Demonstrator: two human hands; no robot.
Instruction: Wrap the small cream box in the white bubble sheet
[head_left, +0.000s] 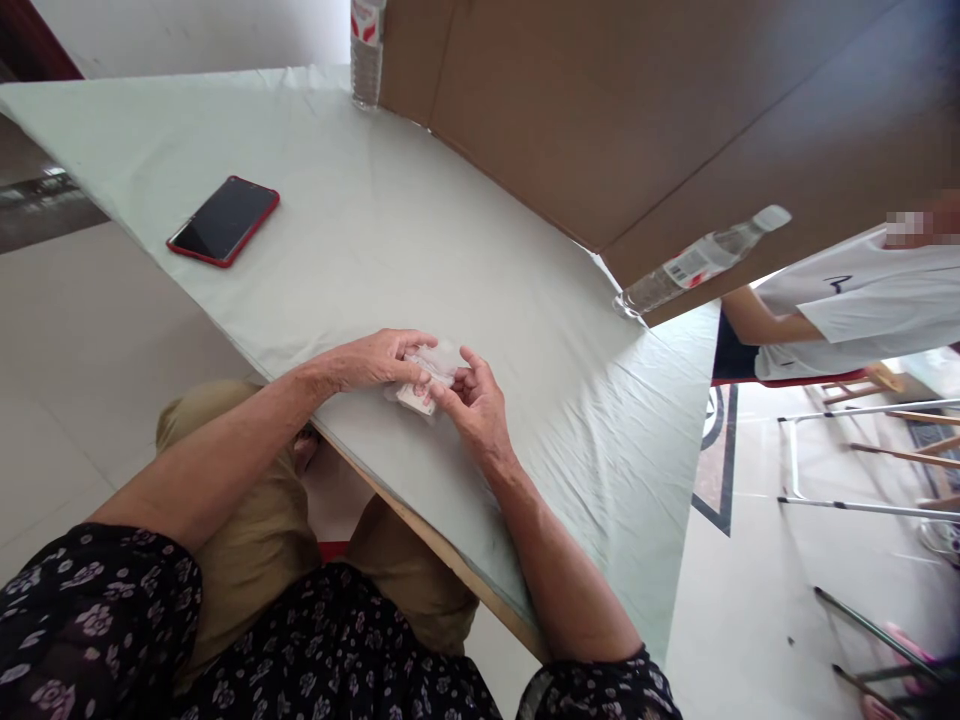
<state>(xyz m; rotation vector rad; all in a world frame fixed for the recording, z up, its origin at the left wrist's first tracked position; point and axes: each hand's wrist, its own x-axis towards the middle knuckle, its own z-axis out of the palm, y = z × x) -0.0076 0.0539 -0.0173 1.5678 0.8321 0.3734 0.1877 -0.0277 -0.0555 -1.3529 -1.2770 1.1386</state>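
Note:
Close to the near edge of the cloth-covered table, a small pack of cards (417, 399) with a reddish print lies between my two hands. Clear, crinkled plastic (448, 356) shows around it and between the fingers. My left hand (381, 360) grips the pack from the left, its thumb across the top. On the other side, my right hand (481, 408) pinches at the pack and plastic with thumb and curled fingers, the index finger raised. Part of the pack is covered by my fingers, so its far side is hidden.
A phone in a red case (225, 221) lies at left on the pale tablecloth (315, 210). A tall brown cardboard divider (570, 120) stands across the table, a water bottle (366, 55) and another bottle (697, 262) beside it. A seated person (847, 310) is beyond, at right.

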